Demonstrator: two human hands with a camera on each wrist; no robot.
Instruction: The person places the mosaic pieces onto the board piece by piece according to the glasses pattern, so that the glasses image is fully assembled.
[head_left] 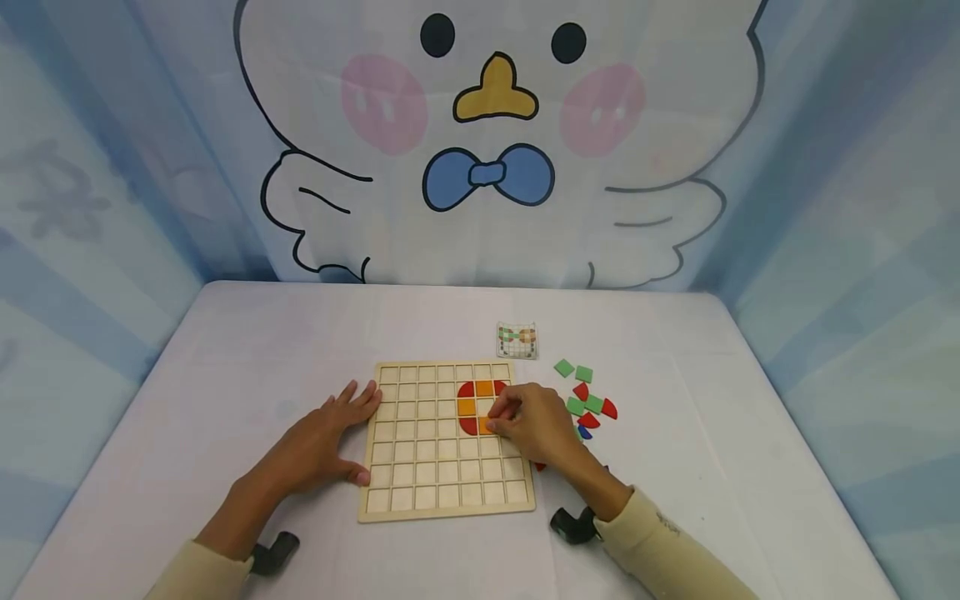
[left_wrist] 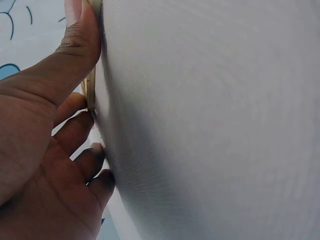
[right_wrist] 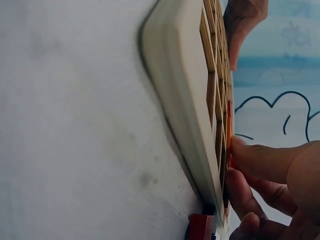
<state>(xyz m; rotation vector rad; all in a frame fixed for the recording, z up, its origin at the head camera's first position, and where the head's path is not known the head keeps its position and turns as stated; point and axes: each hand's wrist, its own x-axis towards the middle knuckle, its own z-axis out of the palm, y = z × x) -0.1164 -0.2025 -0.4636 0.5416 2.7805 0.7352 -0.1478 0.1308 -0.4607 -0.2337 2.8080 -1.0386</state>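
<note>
A wooden grid board (head_left: pixel 415 451) lies on the table. Along its left edge rests my left hand (head_left: pixel 318 442), fingers spread and thumb at the lower part; the left wrist view shows the thumb (left_wrist: pixel 80 45) against the rim. Over the board's right half, my right hand (head_left: pixel 536 419) pinches an orange square tile (head_left: pixel 483 426) at a cell beside a red quarter-round tile (head_left: pixel 468 426). Above sit another orange tile (head_left: pixel 467 407) and a row of red and orange pieces, partly covered by the right fingers. The right wrist view shows the thumb and fingers low at the grid.
Right of the board lie loose green squares (head_left: pixel 584 374), red quarter-rounds (head_left: pixel 609 409) and a blue piece (head_left: pixel 584 432), some partly behind the right hand. A small pattern card (head_left: pixel 517 341) lies beyond the board. A curtain with a cartoon bird (head_left: pixel 487 242) hangs behind the table.
</note>
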